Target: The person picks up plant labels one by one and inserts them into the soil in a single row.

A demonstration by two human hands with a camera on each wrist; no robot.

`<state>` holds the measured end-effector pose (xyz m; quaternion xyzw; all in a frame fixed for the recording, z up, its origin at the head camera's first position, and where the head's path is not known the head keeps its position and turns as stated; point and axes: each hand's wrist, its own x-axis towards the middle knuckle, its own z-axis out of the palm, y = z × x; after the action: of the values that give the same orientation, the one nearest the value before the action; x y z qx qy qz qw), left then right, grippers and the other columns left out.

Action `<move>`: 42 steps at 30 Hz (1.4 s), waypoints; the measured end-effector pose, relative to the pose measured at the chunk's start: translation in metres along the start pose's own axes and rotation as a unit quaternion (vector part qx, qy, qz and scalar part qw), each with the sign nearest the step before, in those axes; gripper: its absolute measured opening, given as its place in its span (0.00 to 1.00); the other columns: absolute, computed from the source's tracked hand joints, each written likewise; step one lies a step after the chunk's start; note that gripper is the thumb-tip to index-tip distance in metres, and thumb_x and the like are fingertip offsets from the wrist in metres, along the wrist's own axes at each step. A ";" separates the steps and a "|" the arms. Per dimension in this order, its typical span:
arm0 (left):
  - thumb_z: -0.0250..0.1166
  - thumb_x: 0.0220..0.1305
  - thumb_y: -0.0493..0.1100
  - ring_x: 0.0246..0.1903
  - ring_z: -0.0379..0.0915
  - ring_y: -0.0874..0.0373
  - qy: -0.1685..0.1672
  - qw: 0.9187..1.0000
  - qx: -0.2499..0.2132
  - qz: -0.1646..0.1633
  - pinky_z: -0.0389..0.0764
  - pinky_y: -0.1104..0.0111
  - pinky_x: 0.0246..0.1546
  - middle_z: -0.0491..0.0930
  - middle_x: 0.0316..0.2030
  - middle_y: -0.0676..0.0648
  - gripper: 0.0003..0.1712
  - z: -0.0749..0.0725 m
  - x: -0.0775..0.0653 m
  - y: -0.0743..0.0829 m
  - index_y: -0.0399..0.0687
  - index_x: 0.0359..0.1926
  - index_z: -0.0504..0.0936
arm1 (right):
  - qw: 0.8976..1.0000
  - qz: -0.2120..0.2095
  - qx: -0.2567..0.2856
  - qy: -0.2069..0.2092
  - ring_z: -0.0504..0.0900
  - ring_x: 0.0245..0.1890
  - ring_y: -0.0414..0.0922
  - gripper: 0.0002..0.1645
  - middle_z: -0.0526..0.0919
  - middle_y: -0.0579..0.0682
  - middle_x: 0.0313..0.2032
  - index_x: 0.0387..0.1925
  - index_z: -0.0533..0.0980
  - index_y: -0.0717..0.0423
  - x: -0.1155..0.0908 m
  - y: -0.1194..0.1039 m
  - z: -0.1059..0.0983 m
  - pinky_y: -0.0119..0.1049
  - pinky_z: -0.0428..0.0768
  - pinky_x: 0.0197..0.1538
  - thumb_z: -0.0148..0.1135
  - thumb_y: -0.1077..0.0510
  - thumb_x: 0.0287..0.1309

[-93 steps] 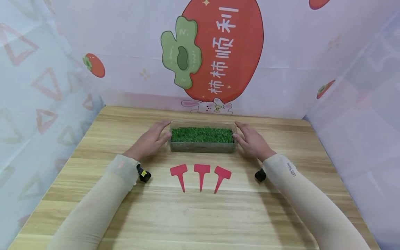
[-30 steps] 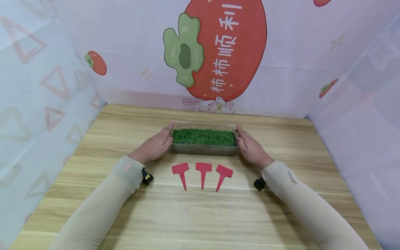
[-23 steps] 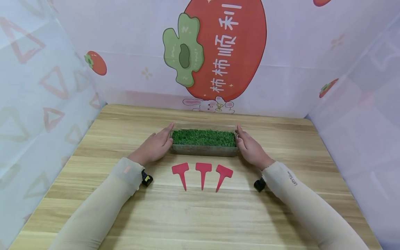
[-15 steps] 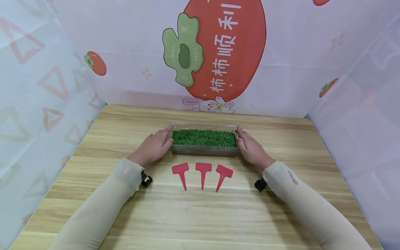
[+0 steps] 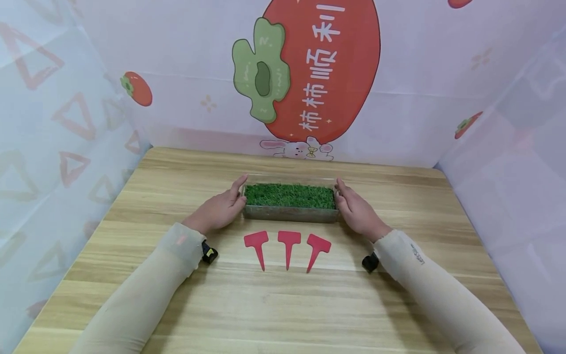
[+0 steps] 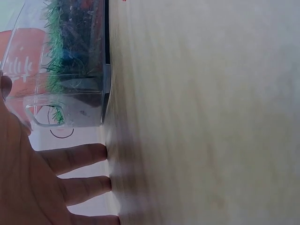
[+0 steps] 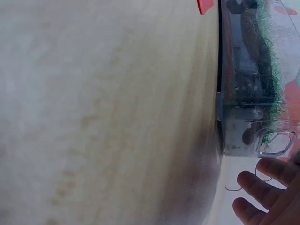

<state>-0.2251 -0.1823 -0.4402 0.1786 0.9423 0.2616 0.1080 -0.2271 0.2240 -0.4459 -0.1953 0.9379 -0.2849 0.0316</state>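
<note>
A clear plastic box (image 5: 289, 215) holds a strip of green grass (image 5: 289, 195) near the back of the table. My left hand (image 5: 218, 210) is at its left end, thumb and index finger right at the wall. In the left wrist view the other fingers (image 6: 77, 157) stretch straight down to the tabletop, beside an oval handle hole. My right hand (image 5: 360, 211) is at the opposite end, its fingers (image 7: 258, 187) loosely extended below a similar hole. In front of the box lie three red T-shaped plant labels, left (image 5: 256, 240), middle (image 5: 289, 238) and right (image 5: 319, 243).
The wooden table (image 5: 283, 305) reaches toward me in front of the labels. A printed fabric backdrop (image 5: 185, 103) rises behind its rear edge, with pale cloth walls on both sides. Black wrist cameras (image 5: 210, 252) hang under my sleeves.
Over about three seconds the box has shifted slightly nearer the labels, with both hands moving in close to its ends. During the last second only the left fingers shift slightly. The labels stay put.
</note>
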 end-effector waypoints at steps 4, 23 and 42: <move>0.36 0.78 0.61 0.71 0.60 0.40 0.001 1.000 0.004 -0.001 0.66 0.44 0.67 0.59 0.75 0.38 0.38 -0.001 0.000 -0.001 0.71 0.79 0.28 | 1.000 -0.005 -0.008 0.002 0.57 0.76 0.57 0.37 0.57 0.59 0.76 0.80 0.42 0.54 0.001 -0.003 -0.004 0.56 0.57 0.75 0.38 0.48 0.79; 0.36 0.77 0.60 0.70 0.63 0.40 0.008 1.000 0.002 0.006 0.69 0.43 0.64 0.60 0.74 0.38 0.38 0.001 0.003 -0.004 0.72 0.79 0.29 | 0.986 -0.105 -0.127 0.028 0.75 0.31 0.36 0.09 0.80 0.41 0.33 0.39 0.84 0.50 -0.057 -0.063 0.010 0.34 0.79 0.35 0.64 0.50 0.64; 0.36 0.77 0.61 0.71 0.61 0.41 0.003 1.000 -0.010 0.006 0.68 0.43 0.65 0.60 0.74 0.39 0.37 0.003 0.005 -0.008 0.76 0.78 0.28 | 0.978 -0.014 -0.192 -0.074 0.71 0.41 0.44 0.54 0.76 0.50 0.45 0.59 0.77 0.54 -0.061 -0.074 0.046 0.40 0.76 0.45 0.70 0.21 0.40</move>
<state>-0.2305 -0.1852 -0.4476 0.1821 0.9390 0.2719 0.1053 -0.1373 0.1671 -0.4475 -0.2314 0.9674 -0.0846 0.0589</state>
